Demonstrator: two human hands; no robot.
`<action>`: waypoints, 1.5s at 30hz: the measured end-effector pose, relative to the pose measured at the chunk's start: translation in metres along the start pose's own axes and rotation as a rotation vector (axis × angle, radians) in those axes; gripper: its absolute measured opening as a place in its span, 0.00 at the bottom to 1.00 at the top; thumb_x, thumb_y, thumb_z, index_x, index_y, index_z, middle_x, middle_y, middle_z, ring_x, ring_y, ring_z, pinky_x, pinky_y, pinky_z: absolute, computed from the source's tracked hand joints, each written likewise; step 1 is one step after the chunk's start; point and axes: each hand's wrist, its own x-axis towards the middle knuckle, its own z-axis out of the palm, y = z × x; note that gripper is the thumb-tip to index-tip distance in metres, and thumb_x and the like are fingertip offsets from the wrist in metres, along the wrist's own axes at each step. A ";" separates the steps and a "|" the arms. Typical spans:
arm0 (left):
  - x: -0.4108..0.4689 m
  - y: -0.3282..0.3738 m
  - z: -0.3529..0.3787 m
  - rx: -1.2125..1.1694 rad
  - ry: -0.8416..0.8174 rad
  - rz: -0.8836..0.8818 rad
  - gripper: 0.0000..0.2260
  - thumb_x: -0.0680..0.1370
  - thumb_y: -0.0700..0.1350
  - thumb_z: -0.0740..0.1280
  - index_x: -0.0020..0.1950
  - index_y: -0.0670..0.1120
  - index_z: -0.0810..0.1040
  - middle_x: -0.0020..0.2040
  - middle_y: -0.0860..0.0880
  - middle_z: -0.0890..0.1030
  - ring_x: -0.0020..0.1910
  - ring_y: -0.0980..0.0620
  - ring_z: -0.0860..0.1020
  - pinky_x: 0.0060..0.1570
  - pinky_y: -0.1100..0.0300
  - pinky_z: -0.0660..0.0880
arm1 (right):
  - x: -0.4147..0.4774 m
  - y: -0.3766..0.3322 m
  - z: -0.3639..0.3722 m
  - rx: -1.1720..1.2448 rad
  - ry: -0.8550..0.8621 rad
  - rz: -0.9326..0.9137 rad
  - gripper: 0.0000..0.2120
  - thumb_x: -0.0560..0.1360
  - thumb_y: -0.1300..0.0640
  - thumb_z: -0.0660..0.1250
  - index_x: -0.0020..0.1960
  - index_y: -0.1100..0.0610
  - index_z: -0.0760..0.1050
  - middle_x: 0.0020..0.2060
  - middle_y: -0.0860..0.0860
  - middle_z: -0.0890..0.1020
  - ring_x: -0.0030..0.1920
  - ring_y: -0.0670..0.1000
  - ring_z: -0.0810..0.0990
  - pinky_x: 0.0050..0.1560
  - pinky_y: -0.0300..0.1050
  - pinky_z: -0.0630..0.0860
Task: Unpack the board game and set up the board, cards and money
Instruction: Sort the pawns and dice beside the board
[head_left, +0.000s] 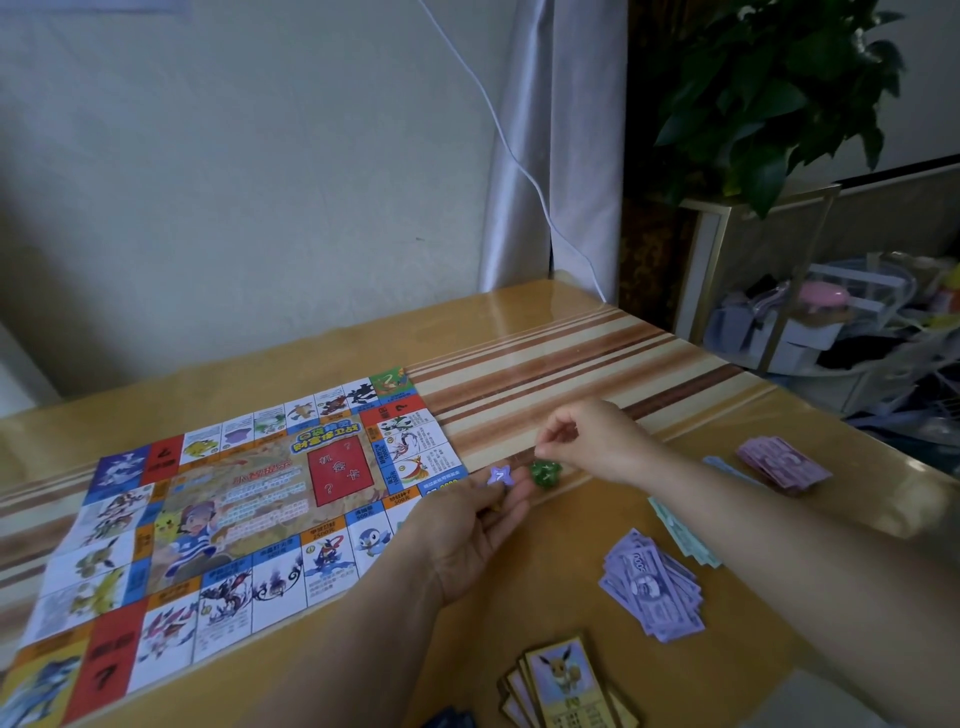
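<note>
- My right hand is curled, thumb and forefinger tips pinched together just above a small translucent green game piece. I cannot tell whether the pinch holds anything.
- My left hand lies flat with straight fingers pointing far. A small purple star-shaped token marked 7 sits at its fingertips, and I cannot tell whether it rests on them or on the table.
- Both pieces are just off the right edge of the colourful printed paper game board, which is spread flat on the left side of the table. My left wrist covers its near right corner.
- Right of my hands, a loose pile of purple paper banknotes lies near, with pale green notes just beyond it under my right forearm.
- A second stack of pinkish-purple notes lies farther right.
- Yellow-bordered picture cards are fanned at the near edge.
- Everything lies on a glossy striped wooden table.
</note>
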 end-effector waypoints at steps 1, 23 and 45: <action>0.000 0.000 0.001 0.016 0.003 0.001 0.08 0.80 0.33 0.57 0.51 0.37 0.76 0.39 0.42 0.84 0.36 0.51 0.83 0.37 0.60 0.80 | 0.000 -0.002 -0.004 0.041 0.005 -0.004 0.07 0.74 0.53 0.69 0.50 0.54 0.81 0.45 0.45 0.82 0.44 0.41 0.77 0.39 0.27 0.67; 0.006 -0.003 0.005 -0.106 -0.033 -0.007 0.16 0.80 0.30 0.51 0.64 0.34 0.71 0.56 0.37 0.80 0.52 0.43 0.79 0.51 0.51 0.75 | 0.007 0.033 -0.016 -0.061 -0.085 0.140 0.03 0.74 0.57 0.69 0.44 0.54 0.82 0.37 0.43 0.80 0.44 0.46 0.79 0.46 0.40 0.76; 0.002 -0.008 0.013 -0.115 -0.150 -0.048 0.13 0.79 0.36 0.58 0.61 0.34 0.74 0.50 0.34 0.81 0.44 0.44 0.83 0.44 0.54 0.79 | -0.019 -0.007 -0.028 0.137 -0.154 -0.048 0.03 0.72 0.55 0.72 0.46 0.52 0.81 0.37 0.40 0.82 0.39 0.35 0.78 0.44 0.31 0.72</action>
